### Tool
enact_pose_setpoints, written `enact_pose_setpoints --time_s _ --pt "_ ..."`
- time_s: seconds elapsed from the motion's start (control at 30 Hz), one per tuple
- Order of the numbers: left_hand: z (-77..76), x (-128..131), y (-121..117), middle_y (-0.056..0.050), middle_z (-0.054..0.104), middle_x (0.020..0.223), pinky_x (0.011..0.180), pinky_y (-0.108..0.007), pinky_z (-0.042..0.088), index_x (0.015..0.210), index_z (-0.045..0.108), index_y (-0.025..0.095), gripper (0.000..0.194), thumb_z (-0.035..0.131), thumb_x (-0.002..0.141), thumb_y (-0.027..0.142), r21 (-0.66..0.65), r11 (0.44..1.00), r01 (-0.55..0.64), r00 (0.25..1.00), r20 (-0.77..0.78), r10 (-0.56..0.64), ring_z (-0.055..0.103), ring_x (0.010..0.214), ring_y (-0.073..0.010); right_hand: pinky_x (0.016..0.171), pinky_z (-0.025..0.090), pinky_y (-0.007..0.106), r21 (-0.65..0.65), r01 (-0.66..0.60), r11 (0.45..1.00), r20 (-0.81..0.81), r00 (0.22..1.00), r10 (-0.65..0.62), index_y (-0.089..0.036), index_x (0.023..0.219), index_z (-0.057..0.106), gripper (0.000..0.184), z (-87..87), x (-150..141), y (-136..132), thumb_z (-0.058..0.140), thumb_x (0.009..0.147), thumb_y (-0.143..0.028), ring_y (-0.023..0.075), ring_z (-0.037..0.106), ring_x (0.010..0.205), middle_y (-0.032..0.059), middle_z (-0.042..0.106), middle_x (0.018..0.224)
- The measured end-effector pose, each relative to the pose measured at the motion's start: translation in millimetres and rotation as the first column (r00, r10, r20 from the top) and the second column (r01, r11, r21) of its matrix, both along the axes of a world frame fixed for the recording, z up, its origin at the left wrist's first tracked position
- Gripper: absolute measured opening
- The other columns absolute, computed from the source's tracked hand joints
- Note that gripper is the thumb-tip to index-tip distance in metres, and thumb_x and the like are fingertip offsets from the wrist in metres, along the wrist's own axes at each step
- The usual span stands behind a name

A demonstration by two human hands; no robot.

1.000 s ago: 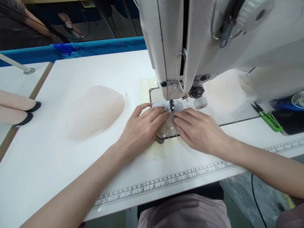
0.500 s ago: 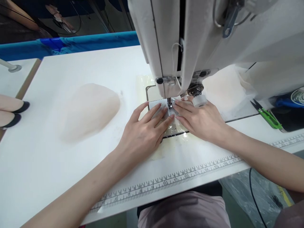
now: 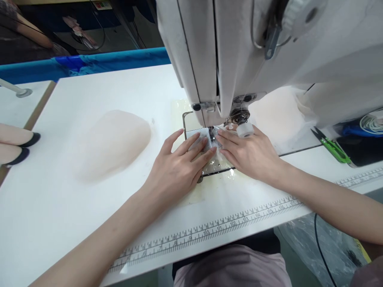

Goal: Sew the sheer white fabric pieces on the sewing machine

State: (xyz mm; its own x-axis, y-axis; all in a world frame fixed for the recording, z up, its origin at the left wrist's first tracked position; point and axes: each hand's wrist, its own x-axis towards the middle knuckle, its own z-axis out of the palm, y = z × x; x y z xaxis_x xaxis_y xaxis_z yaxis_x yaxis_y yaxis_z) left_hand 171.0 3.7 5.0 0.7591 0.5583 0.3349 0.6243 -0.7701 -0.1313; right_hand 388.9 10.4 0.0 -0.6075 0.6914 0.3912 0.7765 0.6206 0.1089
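A white sewing machine [image 3: 239,48] stands over the white table [image 3: 60,207]. Under its needle lies a small white fabric piece [image 3: 206,137] on the metal needle plate [image 3: 217,169]. My left hand [image 3: 176,169] lies flat with fingers stretched out, pressing the fabric from the left of the needle. My right hand [image 3: 249,153] lies flat on the right of the needle, fingertips on the same fabric. The fingertips of both hands almost meet just in front of the presser foot.
A pale pink pile of fabric pieces [image 3: 112,143] lies left of my hands. Another pale pile [image 3: 278,115] sits behind the machine arm. Green thread snips [image 3: 332,147] lie at the right. A printed ruler [image 3: 209,231] runs along the front edge. Pale padded forms with black tips [image 3: 18,145] at far left.
Both hands have slid a little away from me with the fabric, toward the needle. The right hand moved further under the machine head.
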Motion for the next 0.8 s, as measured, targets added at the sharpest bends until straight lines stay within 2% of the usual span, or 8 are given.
enact_pose_setpoints --time_s 0.27,0.5,0.67,0.8 --pt "-3.1 2 -1 -0.008 0.064 0.127 0.106 -0.06 0.039 0.125 0.061 0.024 0.038 0.042 0.093 0.014 -0.036 0.999 -0.032 0.997 0.066 0.034 0.056 0.124 -0.0301 0.087 0.043 0.039 0.027 -0.035 0.999 -0.011 0.999 0.035 -0.013 0.113 0.068 0.03 -0.4 2 1 0.045 0.098 -0.023 0.0234 0.06 0.106 0.009 0.07 0.116" --pt "-4.8 1 -3 -0.011 0.063 0.129 0.105 -0.058 0.04 0.13 0.056 0.019 0.04 0.046 0.092 0.013 0.016 1.0 -0.013 0.999 0.036 0.013 0.055 0.125 -0.0303 0.076 0.043 0.033 0.118 -0.158 0.98 -0.081 0.983 0.168 -0.014 0.099 0.071 0.031 -3.5 4 0 0.044 0.089 -0.002 0.0178 0.063 0.089 0.005 0.074 0.106" --pt "-4.1 -1 -9 -0.007 0.065 0.127 0.108 -0.054 0.038 0.131 0.055 0.02 0.041 0.046 0.092 0.012 0.048 0.998 0.029 0.999 0.032 -0.031 0.058 0.122 -0.0261 0.072 0.042 0.031 0.142 -0.199 0.97 -0.039 0.978 0.206 -0.015 0.093 0.071 0.034 -0.2 6 -3 0.041 0.09 -0.001 0.0171 0.063 0.09 0.0034 0.074 0.103" --pt "-2.4 -2 -11 -0.007 0.064 0.128 0.107 -0.054 0.038 0.131 0.055 0.019 0.041 0.046 0.091 0.011 0.026 0.999 0.036 0.999 0.02 -0.036 0.058 0.121 -0.0262 0.071 0.042 0.03 0.152 -0.215 0.965 -0.022 0.975 0.221 -0.015 0.091 0.072 0.032 3.6 6 -6 0.043 0.091 -0.001 0.0159 0.065 0.086 0.0018 0.074 0.1"
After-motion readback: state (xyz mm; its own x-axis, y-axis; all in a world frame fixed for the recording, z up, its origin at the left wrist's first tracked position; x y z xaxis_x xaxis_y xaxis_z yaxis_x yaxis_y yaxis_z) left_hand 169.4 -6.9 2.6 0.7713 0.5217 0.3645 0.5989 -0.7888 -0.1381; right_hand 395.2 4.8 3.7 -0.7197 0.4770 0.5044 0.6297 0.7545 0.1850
